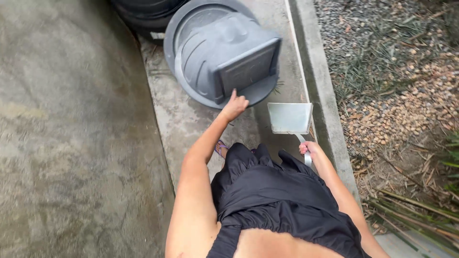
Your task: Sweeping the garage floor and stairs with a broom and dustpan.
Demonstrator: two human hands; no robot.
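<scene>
The left hand (234,106) pressed flat on the tipped grey bin (224,52); the right hand (308,148) gripped the metal dustpan (289,118) just ahead

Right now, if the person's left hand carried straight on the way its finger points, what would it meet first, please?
The left hand already seems to touch the grey bin lid at its near edge, so the lid's square raised flap comes first, though depth is unclear.

Tipped bin (224,57) left of dustpan (289,117), gravel (397,95) perhaps beyond curb (325,95).
</scene>
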